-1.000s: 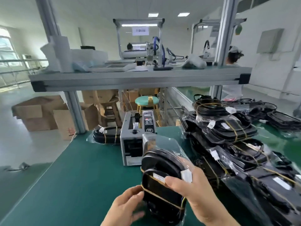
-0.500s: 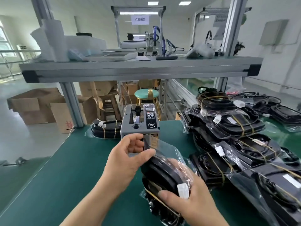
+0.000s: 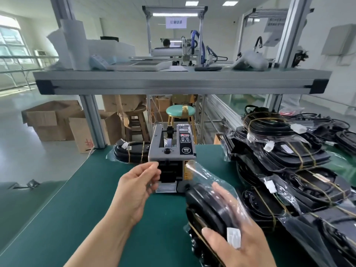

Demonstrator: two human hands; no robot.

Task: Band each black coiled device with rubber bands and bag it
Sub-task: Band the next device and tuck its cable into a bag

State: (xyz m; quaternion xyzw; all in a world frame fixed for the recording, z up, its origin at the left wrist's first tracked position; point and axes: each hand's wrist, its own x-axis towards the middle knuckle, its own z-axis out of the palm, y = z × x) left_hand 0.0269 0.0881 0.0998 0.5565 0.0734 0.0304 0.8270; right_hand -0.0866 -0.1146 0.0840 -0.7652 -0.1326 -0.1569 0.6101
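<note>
Right hand: thumb over, fingers under, clasping one black coiled device. The device is crossed by a rubber band, sheathed in a clear bag, and held on edge over the green table. Left hand: fingertips gathered at the mouth of the grey tape dispenser; whether they pinch anything cannot be told. Single bagged device: behind the dispenser, to its left. Stack of bagged devices: along the table's right side.
</note>
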